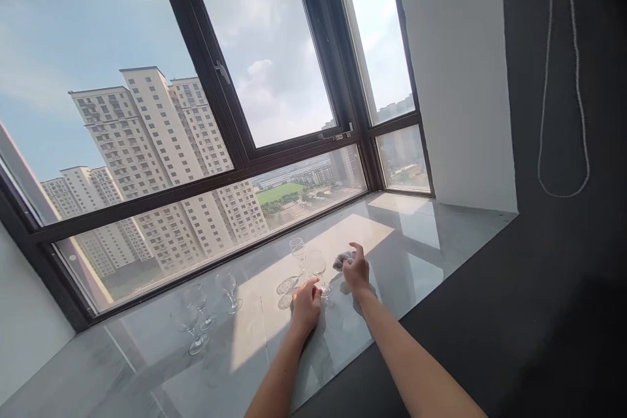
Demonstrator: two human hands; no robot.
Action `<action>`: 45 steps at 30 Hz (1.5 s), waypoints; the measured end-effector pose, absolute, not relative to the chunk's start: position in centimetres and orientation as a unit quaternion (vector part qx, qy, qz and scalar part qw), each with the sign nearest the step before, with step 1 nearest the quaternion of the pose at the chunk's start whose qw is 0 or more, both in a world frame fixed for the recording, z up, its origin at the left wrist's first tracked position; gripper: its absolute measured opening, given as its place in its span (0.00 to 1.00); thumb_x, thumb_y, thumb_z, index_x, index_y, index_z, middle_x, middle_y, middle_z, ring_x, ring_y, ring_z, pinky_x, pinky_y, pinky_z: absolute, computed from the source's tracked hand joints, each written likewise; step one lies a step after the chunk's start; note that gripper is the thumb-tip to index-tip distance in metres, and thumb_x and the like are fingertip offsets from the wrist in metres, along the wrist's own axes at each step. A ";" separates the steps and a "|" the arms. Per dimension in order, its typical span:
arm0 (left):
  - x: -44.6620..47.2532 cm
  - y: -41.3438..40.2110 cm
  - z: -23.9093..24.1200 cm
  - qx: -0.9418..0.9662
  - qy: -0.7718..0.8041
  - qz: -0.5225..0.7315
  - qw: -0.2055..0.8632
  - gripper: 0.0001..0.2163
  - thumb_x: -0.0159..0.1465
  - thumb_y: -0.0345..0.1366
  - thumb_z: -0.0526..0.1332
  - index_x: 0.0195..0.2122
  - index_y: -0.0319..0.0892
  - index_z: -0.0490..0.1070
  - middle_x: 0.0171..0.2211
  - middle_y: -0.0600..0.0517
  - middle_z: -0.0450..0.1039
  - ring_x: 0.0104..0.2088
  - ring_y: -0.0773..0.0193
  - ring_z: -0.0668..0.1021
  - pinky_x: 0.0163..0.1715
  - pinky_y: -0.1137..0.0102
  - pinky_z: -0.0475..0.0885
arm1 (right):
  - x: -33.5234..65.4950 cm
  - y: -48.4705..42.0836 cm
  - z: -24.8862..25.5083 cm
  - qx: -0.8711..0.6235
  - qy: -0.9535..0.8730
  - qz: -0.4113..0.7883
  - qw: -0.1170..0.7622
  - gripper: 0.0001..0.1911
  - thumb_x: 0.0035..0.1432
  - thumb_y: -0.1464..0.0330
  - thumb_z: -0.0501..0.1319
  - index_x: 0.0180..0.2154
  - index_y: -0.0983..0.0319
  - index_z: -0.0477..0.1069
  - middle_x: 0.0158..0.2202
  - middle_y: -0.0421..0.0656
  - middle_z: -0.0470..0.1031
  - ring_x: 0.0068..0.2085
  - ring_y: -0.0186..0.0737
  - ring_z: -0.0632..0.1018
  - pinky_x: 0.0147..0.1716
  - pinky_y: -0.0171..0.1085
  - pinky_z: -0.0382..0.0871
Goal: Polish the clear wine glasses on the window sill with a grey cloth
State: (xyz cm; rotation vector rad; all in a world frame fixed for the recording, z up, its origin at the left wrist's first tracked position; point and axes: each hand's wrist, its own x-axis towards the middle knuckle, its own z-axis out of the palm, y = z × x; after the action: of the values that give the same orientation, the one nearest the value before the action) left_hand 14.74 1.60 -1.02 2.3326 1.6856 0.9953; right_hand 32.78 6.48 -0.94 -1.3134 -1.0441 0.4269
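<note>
My left hand (307, 305) is closed at the stem of a clear stemmed wine glass (317, 265), which stands upright on the sill. Just to its right, my right hand (357, 273) grips a crumpled grey cloth (343, 260), with the index finger raised. The cloth is apart from the glass bowl. Behind the held glass is another stemmed glass (296, 249), in sunlight. Farther left stand three more: one glass (226, 283) nearest the sunlit patch, a second glass (199, 300) beside it, and a third glass (184, 320) closest to me.
The glossy marble sill (362, 333) runs below dark-framed windows (240, 170). A white wall (460, 78) borders it on the right. A looped blind cord (541, 144) hangs at the far right. The sill's front edge drops into a dark area.
</note>
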 end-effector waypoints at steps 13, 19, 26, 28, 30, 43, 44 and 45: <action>-7.2 -3.6 0.8 0.439 0.638 0.553 -0.307 0.19 0.56 0.37 0.57 0.49 0.41 0.62 0.44 0.44 0.66 0.48 0.49 0.69 0.54 0.51 0.63 | 32.9 6.6 -1.7 -0.599 -0.484 0.065 0.635 0.25 0.53 0.69 0.54 0.55 0.59 0.65 0.40 0.48 0.79 0.38 0.49 0.79 0.35 0.40 0.67; -7.9 -2.6 0.2 0.276 0.718 0.606 -0.202 0.31 0.50 0.35 0.60 0.56 0.42 0.55 0.55 0.39 0.59 0.58 0.41 0.63 0.55 0.44 0.62 | 31.7 3.1 0.4 -0.479 -0.541 -0.102 0.684 0.21 0.58 0.72 0.54 0.53 0.60 0.65 0.41 0.47 0.80 0.39 0.45 0.80 0.36 0.39 0.71; -9.0 -1.9 -0.1 0.191 0.756 0.619 -0.093 0.31 0.53 0.35 0.61 0.58 0.43 0.52 0.57 0.39 0.64 0.57 0.41 0.69 0.54 0.46 0.66 | 22.7 -2.4 2.2 -0.241 -0.831 -0.103 0.491 0.31 0.50 0.80 0.53 0.57 0.60 0.62 0.41 0.47 0.79 0.37 0.43 0.78 0.31 0.37 0.67; -9.4 -1.9 -0.2 0.202 0.763 0.612 -0.055 0.31 0.54 0.34 0.60 0.59 0.43 0.51 0.54 0.40 0.68 0.54 0.44 0.74 0.52 0.50 0.69 | 20.5 -2.5 2.4 -0.238 -0.859 -0.016 0.454 0.34 0.47 0.81 0.53 0.57 0.59 0.62 0.35 0.41 0.79 0.31 0.39 0.76 0.30 0.35 0.64; -9.6 -1.8 -0.3 0.222 0.770 0.598 -0.029 0.29 0.56 0.34 0.60 0.58 0.44 0.52 0.49 0.44 0.73 0.50 0.49 0.77 0.49 0.54 0.71 | 19.1 -2.1 2.3 -0.264 -0.847 0.082 0.454 0.35 0.45 0.82 0.52 0.57 0.58 0.62 0.29 0.36 0.77 0.29 0.37 0.74 0.31 0.34 0.63; -6.6 -3.2 -0.2 0.419 0.744 0.515 -0.078 0.13 0.60 0.33 0.58 0.47 0.46 0.70 0.34 0.50 0.77 0.36 0.57 0.78 0.36 0.67 0.69 | 19.3 -0.9 -0.3 -0.293 -0.802 0.236 0.464 0.30 0.44 0.80 0.57 0.49 0.53 0.70 0.29 0.39 0.71 0.32 0.40 0.70 0.32 0.36 0.59; -5.9 -3.4 -0.2 0.473 0.721 0.496 -0.102 0.14 0.61 0.32 0.57 0.48 0.45 0.71 0.35 0.50 0.77 0.37 0.57 0.78 0.37 0.67 0.69 | 19.2 -1.0 -0.1 -0.287 -0.798 0.246 0.470 0.30 0.44 0.80 0.57 0.49 0.52 0.70 0.29 0.39 0.71 0.32 0.40 0.70 0.32 0.36 0.59; -5.2 -3.5 -0.1 0.525 0.696 0.473 -0.131 0.15 0.61 0.31 0.56 0.49 0.44 0.71 0.35 0.50 0.78 0.37 0.58 0.78 0.39 0.67 0.68 | 19.1 -1.0 0.0 -0.278 -0.792 0.259 0.477 0.30 0.44 0.80 0.57 0.49 0.53 0.71 0.28 0.39 0.71 0.32 0.39 0.70 0.32 0.36 0.59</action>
State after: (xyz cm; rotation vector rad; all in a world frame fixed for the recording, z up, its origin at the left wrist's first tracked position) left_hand -5.16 -3.47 -0.13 1.8015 2.3888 1.6221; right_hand 19.10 -1.03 0.05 -0.6795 -1.9346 0.6334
